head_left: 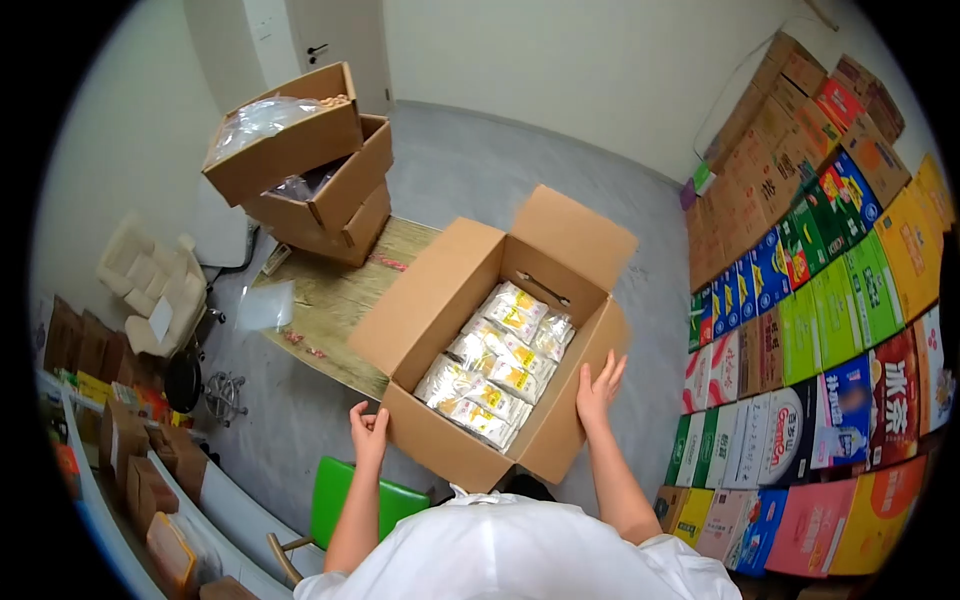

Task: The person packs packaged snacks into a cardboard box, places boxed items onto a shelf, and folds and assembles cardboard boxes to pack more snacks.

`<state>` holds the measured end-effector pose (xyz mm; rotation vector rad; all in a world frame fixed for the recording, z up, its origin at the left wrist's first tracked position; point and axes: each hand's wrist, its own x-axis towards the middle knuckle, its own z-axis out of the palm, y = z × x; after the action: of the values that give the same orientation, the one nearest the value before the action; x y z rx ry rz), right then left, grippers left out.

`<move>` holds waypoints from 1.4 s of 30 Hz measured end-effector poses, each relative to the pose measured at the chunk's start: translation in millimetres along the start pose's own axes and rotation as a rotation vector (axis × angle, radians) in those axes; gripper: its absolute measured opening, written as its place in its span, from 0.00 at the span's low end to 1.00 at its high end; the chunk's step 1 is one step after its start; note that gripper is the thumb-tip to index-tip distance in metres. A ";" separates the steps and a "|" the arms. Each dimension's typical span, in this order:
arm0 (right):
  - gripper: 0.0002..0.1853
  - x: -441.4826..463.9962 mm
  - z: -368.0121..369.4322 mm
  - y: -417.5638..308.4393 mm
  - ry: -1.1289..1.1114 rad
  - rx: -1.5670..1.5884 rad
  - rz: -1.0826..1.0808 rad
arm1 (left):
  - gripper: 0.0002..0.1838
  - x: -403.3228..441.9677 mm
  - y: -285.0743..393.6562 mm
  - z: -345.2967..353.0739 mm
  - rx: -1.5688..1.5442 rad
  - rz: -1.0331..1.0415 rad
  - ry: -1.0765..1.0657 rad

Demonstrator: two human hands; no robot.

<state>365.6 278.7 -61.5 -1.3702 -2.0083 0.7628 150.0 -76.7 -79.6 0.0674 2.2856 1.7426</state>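
Observation:
An open cardboard box point(450, 440) stands in front of me, its flaps spread outward. Inside lie several white and yellow packets point(495, 365) in clear wrapping. My left hand point(369, 428) is at the box's near left corner, thumb and fingers apart and touching the cardboard. On the right side, my right hand point(600, 387) rests against the outer flap with its fingers spread. Neither hand holds a packet. Part of the box's far left side overlaps a wooden-topped table point(345, 315).
Stacked open cartons point(350, 190) with plastic bags stand on the table's far end. A green chair point(335, 500) is near my left arm. Colourful boxes point(800, 330) line the right wall. Shelves point(215, 490) and a cream office chair point(150, 280) are at left.

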 end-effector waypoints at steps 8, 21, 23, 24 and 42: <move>0.44 97.2 33.4 -16.6 0.006 0.143 -0.166 | 0.21 -30.3 -5.4 -4.2 -0.332 -0.107 0.151; 0.36 148.5 10.6 -3.3 -0.224 0.304 -0.347 | 0.20 -151.7 138.4 116.3 -0.579 0.288 0.152; 0.32 150.4 9.4 0.9 -0.238 0.244 -0.525 | 0.22 -161.1 140.4 138.2 -0.113 0.386 0.083; 0.28 150.8 6.8 -1.4 -0.232 0.171 -0.698 | 0.25 -165.0 139.0 145.8 0.178 0.443 0.060; 0.14 222.3 -40.9 -12.1 -1.006 0.379 -0.370 | 0.31 -177.6 105.8 148.4 0.877 0.691 -0.231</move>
<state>321.6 489.9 7.1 -0.3465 -2.5073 1.7583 343.3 57.3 17.4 1.2575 2.8125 0.6935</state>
